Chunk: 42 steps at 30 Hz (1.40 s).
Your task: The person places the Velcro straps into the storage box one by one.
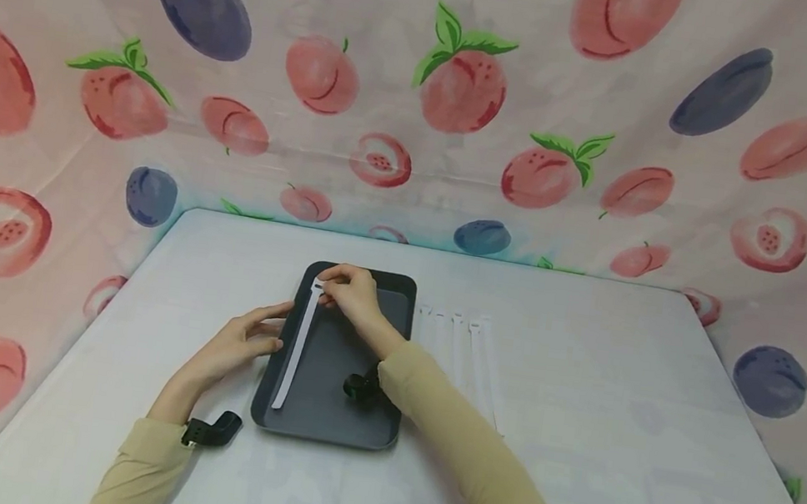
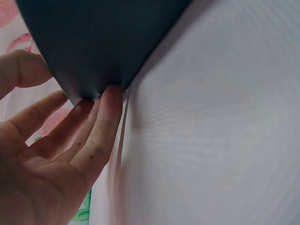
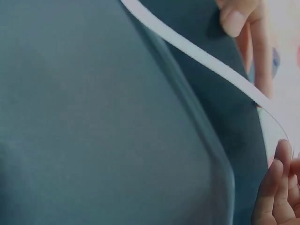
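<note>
A dark grey rectangular tray [image 1: 328,377] stands on the table, left of its middle. Over its left side runs a long, thin white strap [image 1: 297,348] with a wider head that has a dark slot. My right hand [image 1: 355,296] pinches this strap by its head near the tray's far left corner. In the right wrist view the strap [image 3: 201,56] crosses the tray wall and bends toward the fingertips. My left hand [image 1: 234,349] is at the tray's left edge, its extended fingers [image 2: 110,105] touching the outer wall.
Several more white straps [image 1: 472,353] lie side by side on the white table [image 1: 614,446], just right of the tray and partly behind my right forearm. A fruit-patterned cloth [image 1: 395,74] hangs behind the table and along its sides.
</note>
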{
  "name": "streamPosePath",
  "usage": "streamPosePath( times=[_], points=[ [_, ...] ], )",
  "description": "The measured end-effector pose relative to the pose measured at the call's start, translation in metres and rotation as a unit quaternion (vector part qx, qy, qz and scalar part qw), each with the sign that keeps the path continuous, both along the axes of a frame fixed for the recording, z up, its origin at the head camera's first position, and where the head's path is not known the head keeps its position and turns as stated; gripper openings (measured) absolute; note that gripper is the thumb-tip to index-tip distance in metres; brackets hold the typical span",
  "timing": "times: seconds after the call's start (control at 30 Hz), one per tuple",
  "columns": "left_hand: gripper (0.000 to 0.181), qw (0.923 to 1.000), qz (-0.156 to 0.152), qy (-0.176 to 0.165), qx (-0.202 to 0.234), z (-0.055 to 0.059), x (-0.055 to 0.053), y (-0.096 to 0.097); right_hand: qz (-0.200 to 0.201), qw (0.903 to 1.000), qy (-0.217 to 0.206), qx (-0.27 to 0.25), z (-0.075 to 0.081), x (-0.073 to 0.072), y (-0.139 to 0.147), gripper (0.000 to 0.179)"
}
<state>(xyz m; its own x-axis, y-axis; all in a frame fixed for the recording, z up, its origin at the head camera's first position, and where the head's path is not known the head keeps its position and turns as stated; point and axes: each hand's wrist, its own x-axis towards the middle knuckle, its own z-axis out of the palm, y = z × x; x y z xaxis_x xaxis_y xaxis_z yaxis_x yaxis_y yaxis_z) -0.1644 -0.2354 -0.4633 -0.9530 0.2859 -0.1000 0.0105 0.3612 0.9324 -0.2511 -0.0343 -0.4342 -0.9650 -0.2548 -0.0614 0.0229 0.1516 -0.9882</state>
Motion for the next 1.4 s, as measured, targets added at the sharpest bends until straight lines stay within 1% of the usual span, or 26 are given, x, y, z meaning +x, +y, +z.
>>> streamPosePath(
  times=[0.37, 0.53, 0.7, 0.9, 1.03, 1.17, 1.4],
  points=[
    [0.062, 1.0000, -0.005, -0.002, 0.008, -0.001, -0.001, 0.000, -0.007, 0.9996, -0.008, 0.027, -0.011, -0.008, -0.005, 0.016],
    [0.062, 0.9999, -0.004, -0.004, 0.011, -0.001, -0.001, 0.000, -0.002, 0.9991, -0.005, 0.042, -0.013, -0.008, -0.005, 0.017],
    [0.062, 1.0000, -0.001, -0.005, 0.008, -0.001, -0.001, 0.000, -0.002, 0.9990, -0.013, 0.042, -0.016, -0.007, -0.006, 0.017],
    [0.062, 0.9999, -0.009, 0.008, 0.010, 0.000, -0.001, 0.000, -0.001, 0.9984, -0.017, 0.054, -0.019, -0.005, -0.005, 0.019],
    [0.062, 0.9998, -0.010, 0.006, 0.014, 0.000, -0.001, 0.001, 0.000, 0.9982, -0.019, 0.058, -0.020, -0.005, -0.005, 0.018],
    [0.061, 0.9998, -0.010, 0.004, 0.015, 0.000, 0.000, 0.000, 0.008, 0.9982, -0.020, 0.057, -0.020, -0.004, -0.005, 0.018],
    [0.061, 0.9999, -0.008, 0.004, 0.006, 0.000, 0.001, -0.001, 0.032, 0.9982, -0.008, 0.050, -0.023, -0.004, -0.002, 0.019]
  ],
)
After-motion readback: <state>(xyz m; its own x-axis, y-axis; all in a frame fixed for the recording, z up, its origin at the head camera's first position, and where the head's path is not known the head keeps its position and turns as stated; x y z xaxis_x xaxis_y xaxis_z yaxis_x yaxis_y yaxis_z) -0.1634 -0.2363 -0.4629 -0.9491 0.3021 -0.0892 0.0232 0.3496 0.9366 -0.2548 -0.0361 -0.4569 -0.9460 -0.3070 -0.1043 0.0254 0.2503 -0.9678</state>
